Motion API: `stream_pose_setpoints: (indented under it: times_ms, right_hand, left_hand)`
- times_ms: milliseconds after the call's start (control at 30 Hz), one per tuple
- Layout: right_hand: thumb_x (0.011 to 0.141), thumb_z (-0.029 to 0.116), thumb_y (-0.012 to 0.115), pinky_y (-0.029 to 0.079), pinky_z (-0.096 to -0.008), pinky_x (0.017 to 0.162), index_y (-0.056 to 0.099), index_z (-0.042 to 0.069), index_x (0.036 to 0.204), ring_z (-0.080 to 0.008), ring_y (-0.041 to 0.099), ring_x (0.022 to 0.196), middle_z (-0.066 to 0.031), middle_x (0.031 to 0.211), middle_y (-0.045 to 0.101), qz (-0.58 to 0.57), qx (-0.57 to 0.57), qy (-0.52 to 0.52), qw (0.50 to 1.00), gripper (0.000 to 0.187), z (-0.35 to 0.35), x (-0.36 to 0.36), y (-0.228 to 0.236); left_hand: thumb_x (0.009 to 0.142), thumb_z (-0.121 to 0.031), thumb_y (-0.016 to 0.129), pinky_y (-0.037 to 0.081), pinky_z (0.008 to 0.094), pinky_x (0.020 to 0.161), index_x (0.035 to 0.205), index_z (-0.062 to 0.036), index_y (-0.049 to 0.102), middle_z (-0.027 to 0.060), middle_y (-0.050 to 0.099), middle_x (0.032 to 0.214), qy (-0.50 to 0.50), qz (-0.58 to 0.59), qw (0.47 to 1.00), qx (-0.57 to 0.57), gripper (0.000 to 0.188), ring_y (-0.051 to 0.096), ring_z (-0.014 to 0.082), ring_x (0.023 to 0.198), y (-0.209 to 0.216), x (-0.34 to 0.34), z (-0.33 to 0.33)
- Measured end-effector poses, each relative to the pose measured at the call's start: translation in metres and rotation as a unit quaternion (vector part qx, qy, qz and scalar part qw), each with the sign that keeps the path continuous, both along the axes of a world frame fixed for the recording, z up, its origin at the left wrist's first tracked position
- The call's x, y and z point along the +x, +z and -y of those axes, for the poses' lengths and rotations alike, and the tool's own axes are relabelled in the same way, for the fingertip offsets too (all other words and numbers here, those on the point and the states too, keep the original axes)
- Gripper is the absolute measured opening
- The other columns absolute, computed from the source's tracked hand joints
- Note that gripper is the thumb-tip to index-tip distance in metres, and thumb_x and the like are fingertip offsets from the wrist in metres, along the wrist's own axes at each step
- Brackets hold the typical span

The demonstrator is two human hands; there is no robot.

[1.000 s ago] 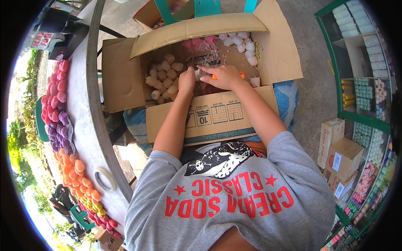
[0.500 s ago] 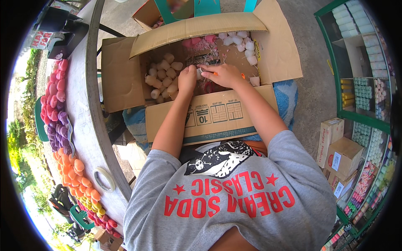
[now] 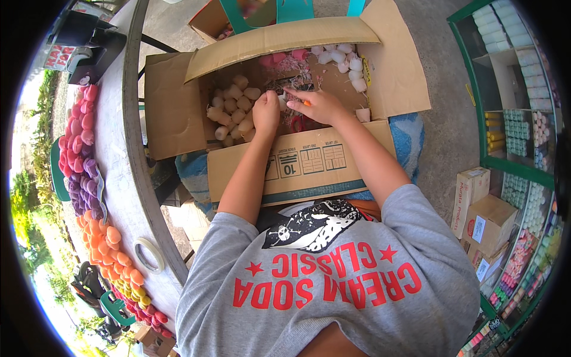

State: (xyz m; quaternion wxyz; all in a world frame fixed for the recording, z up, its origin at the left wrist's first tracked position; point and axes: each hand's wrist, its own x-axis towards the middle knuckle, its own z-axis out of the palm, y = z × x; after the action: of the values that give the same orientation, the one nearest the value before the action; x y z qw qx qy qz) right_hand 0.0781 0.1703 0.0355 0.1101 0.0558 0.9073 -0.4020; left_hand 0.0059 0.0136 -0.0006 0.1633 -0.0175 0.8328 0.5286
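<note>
Over an open cardboard box (image 3: 190, 113), my left hand (image 3: 266, 114) is closed around a small white candle (image 3: 282, 102). My right hand (image 3: 318, 107) grips a slim orange-handled tool (image 3: 307, 103), its index finger stretched along it toward the candle. The tool's tip is too small to make out. To the left of my hands, cream-coloured rounded candles (image 3: 238, 104) lie piled in the box. White candles (image 3: 339, 56) line its far right corner, with pink pieces (image 3: 273, 59) and pale shavings (image 3: 294, 66) between the piles.
A long table (image 3: 116, 119) on the left carries rows of red, purple, orange and yellow candles (image 3: 107, 241) and a roll of tape (image 3: 148, 256). To the right stand a green-framed cabinet (image 3: 523, 169) of coloured candles and small cartons (image 3: 491, 223). Teal chair legs (image 3: 294, 11) stand beyond the box.
My right hand has turned slightly, and less of the orange handle shows beside it. The left hand keeps its hold on the white candle, almost in place.
</note>
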Motion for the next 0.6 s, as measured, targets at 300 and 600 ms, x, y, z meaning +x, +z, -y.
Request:
stream_pose_setpoints:
  times_ms: [300,600]
  right_hand:
    - [0.086,0.059,0.048,0.051,-0.0384,0.068,0.056,0.032,0.124,-0.0287,0.066,0.079,-0.0056,0.09,0.069,-0.085,0.113,0.001,0.99,0.047,0.007,0.001,-0.01]
    - [0.085,0.064,0.045,0.05,-0.0373,0.074,0.06,0.033,0.119,-0.0293,0.064,0.082,-0.0075,0.089,0.068,-0.011,0.021,-0.021,0.999,0.049,0.001,0.0,0.004]
  left_hand:
    - [0.084,-0.036,0.041,0.044,0.0365,0.063,0.073,0.0049,0.058,0.0152,0.057,0.062,-0.015,0.027,0.999,0.022,0.045,0.056,0.0232,0.061,-0.009,-0.004,0.001]
    - [0.09,-0.032,0.042,0.045,0.0367,0.064,0.08,0.0022,0.06,0.0174,0.059,0.066,-0.04,-0.05,0.997,0.034,0.04,0.057,0.0257,0.062,-0.001,0.003,-0.001]
